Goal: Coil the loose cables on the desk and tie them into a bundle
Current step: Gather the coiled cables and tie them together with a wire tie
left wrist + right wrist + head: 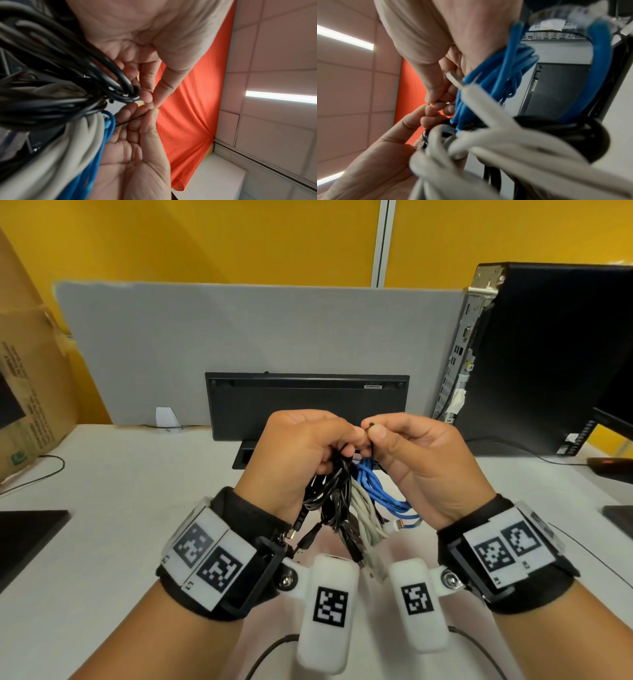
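Pinching thin black tie (pixel 371 429) between right hand (pixel 421 460) fingers; left hand (pixel 301 453) fingers curled round cable bundle (pixel 346 498).

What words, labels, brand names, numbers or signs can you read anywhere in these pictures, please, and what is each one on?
No text can be read.
Cardboard box: printed lines and a green mark, too blurred.
Keyboard underside sticker: too small.
Computer tower rear stickers: too small.
Wrist bands on left hand and right hand: black-and-white square marker patterns, not words.
Both wrist views: blurred labels, unreadable.
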Demonstrator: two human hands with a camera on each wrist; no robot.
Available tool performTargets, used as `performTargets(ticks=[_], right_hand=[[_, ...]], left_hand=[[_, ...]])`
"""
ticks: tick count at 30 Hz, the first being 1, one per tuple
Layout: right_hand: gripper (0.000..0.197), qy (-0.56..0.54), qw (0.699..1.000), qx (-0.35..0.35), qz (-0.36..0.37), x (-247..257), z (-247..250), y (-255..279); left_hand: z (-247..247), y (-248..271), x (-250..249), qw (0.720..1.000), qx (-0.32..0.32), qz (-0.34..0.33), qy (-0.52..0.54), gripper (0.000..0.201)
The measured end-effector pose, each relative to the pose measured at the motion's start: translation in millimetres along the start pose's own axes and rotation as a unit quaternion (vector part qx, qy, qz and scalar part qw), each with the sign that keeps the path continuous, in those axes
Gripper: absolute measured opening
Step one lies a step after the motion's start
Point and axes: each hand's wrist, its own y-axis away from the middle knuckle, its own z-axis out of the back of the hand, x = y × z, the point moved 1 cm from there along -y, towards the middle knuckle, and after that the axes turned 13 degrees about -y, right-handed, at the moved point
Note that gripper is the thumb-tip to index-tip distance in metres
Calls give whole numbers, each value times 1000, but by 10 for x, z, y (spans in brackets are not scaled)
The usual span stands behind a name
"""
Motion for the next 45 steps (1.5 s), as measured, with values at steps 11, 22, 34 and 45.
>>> performTargets(ticks=[11,22,34,45], right_hand=[[14,47,999,4,15,59,26,-14],[18,75,997,8,10,80,13,-1],[22,91,996,3,2,93,7,1],[22,103,995,-3,-2,87,-15,7]], left_hand=[[-3,0,-15,1000,-6,-3,-9,21],[-7,3,-18,1000,-5,-3,-13,17],[-8,-19,10,1000,3,-3,-15,20],[-4,-18,19,1000,-6,8,-20,11]])
